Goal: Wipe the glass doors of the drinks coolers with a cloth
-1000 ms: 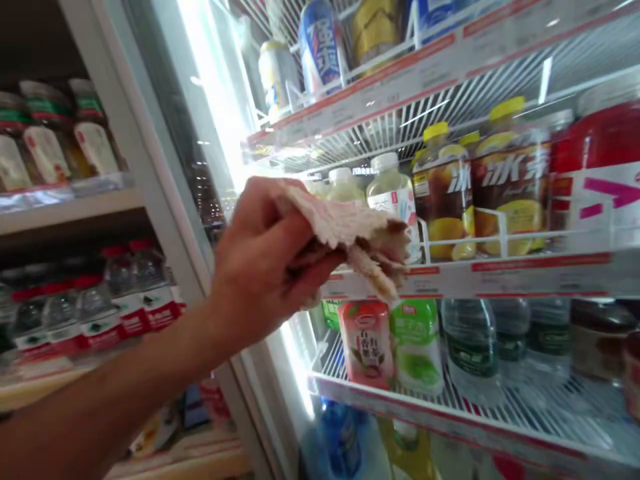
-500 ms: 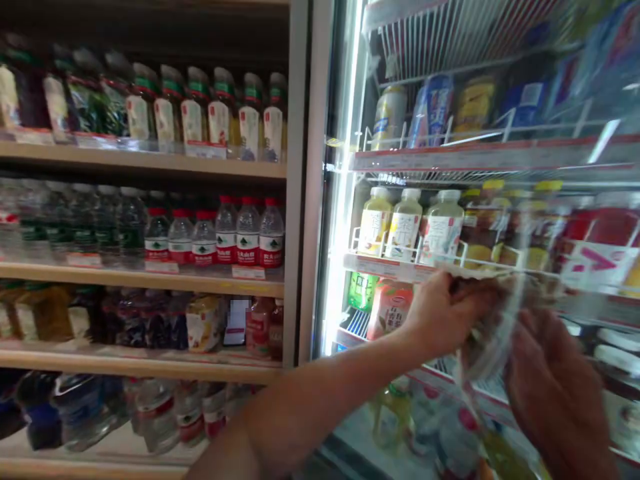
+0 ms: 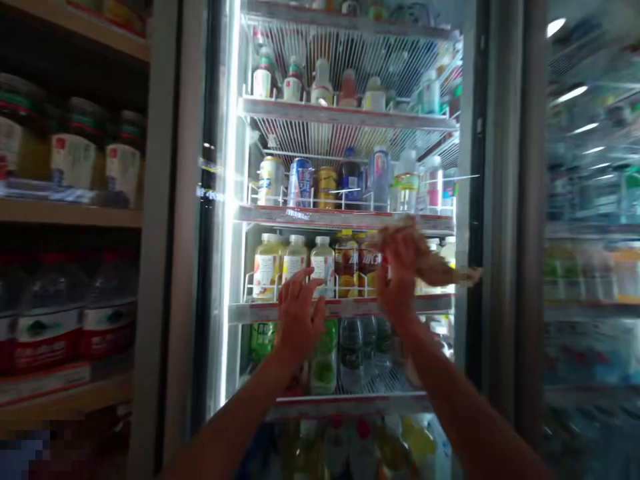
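Observation:
My right hand (image 3: 397,280) is closed on a brownish cloth (image 3: 420,257), blurred by motion, whose loose end trails off to the right. It is raised in front of the lit drinks cooler, at the height of a middle shelf with tea bottles. My left hand (image 3: 300,310) holds nothing; its fingers are apart. Near its fingertips, behind them, stand white-capped bottles (image 3: 323,260) and brown bottles with yellow caps (image 3: 346,263). Below that shelf is a green bottle (image 3: 324,360). Whether either hand touches glass I cannot tell.
Cans (image 3: 301,183) and bottles line the shelf above. A metal door frame (image 3: 510,233) runs up the right side, with another cooler (image 3: 595,267) beyond it. Wooden shelves (image 3: 75,210) with bottled drinks stand at the left.
My view has swung right and centred on the cooler. Both hands were together at the cloth; now the left hand is off it and the right hand alone holds it.

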Demonstrator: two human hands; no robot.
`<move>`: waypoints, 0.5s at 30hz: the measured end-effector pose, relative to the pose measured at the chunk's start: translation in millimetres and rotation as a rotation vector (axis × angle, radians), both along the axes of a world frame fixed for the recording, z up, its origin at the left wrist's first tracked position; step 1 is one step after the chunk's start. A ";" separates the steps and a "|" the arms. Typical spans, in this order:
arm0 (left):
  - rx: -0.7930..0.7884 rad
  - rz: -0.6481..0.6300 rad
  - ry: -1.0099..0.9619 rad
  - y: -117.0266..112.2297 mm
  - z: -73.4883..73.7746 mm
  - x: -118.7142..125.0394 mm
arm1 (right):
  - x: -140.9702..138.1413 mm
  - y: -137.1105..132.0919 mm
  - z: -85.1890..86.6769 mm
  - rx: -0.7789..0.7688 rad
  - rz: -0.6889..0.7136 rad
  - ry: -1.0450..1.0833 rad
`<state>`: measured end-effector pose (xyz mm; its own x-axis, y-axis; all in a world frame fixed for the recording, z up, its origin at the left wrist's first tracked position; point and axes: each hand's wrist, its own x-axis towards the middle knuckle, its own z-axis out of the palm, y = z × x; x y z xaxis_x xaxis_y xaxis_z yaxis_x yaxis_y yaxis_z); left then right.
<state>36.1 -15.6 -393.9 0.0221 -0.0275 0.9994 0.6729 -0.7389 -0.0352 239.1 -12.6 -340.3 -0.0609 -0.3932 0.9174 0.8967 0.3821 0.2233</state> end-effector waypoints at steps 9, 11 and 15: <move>-0.058 -0.478 -0.019 -8.2 20.6 62.6 | 24.5 -4.6 -10.1 -0.125 0.248 0.095; -0.265 -0.723 -0.132 -12.8 24.8 75.9 | 16.0 -19.9 -6.3 -0.264 0.566 0.247; -0.741 -1.203 -0.201 -21.9 26.0 77.7 | -17.9 -42.7 -5.8 -0.535 1.353 0.436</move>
<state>113.8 -37.5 -367.8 0.2192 0.5934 0.7745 -0.4194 -0.6594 0.6240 221.3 -55.4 -346.1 0.3667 0.4458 0.8165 -0.2272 0.8940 -0.3861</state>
